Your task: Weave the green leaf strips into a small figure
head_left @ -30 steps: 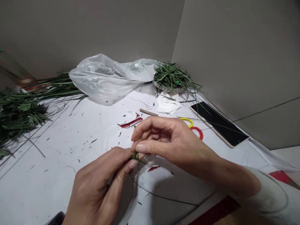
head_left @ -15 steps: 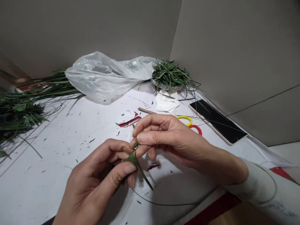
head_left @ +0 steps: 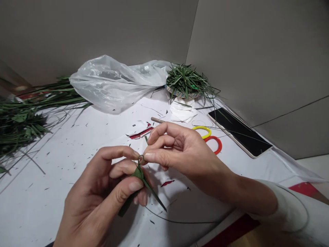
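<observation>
Two grips share your folded leaf strip [head_left: 139, 173], at eight o'clock from the scissors [head_left: 210, 132]: left hand [head_left: 102, 195] pinching its body, right hand [head_left: 180, 151] its loop [head_left: 141, 156]. Probably light, bendy, easily creased; pinch the fold.

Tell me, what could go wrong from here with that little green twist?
The thin loop at the fingertips of both hands could slip or spring open if the right hand lets go too soon.

The leaf, pinched in the left hand, might crease or split if the grip is too hard.

The scissors lie close beside the right forearm, so a sideways move could knock them.
</observation>
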`<state>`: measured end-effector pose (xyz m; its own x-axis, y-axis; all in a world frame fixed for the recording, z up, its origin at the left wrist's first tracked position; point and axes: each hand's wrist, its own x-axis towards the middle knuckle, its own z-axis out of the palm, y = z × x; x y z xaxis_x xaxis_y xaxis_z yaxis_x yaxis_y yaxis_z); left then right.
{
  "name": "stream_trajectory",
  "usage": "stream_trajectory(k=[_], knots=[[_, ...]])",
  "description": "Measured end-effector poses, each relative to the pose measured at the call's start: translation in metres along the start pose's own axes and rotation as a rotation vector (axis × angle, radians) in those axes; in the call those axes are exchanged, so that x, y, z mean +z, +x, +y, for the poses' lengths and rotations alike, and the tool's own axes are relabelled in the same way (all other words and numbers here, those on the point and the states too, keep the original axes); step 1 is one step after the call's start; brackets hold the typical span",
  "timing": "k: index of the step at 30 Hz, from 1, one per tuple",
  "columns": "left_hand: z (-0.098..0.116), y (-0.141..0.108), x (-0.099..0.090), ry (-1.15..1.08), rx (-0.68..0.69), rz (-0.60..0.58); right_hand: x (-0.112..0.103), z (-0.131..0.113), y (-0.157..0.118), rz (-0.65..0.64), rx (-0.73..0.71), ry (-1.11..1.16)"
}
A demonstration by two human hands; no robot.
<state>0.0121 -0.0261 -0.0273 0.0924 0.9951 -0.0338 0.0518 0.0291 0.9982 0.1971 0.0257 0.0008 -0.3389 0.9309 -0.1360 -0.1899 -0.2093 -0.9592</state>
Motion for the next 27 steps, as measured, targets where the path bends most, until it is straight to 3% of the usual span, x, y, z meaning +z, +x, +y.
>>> stream_trajectory(k=[12,21,27], knots=[[0.011,0.006,0.003,-0.085,-0.052,-0.071,0.008,0.011,-0.006,-0.003,-0.034,0.199],[0.006,-0.005,-0.001,-0.055,-0.076,0.045,0.008,0.009,-0.009,0.033,-0.224,-0.106],[0.011,-0.005,0.006,0.177,0.058,0.161,0.0,0.005,-0.017,0.01,-0.576,-0.452]])
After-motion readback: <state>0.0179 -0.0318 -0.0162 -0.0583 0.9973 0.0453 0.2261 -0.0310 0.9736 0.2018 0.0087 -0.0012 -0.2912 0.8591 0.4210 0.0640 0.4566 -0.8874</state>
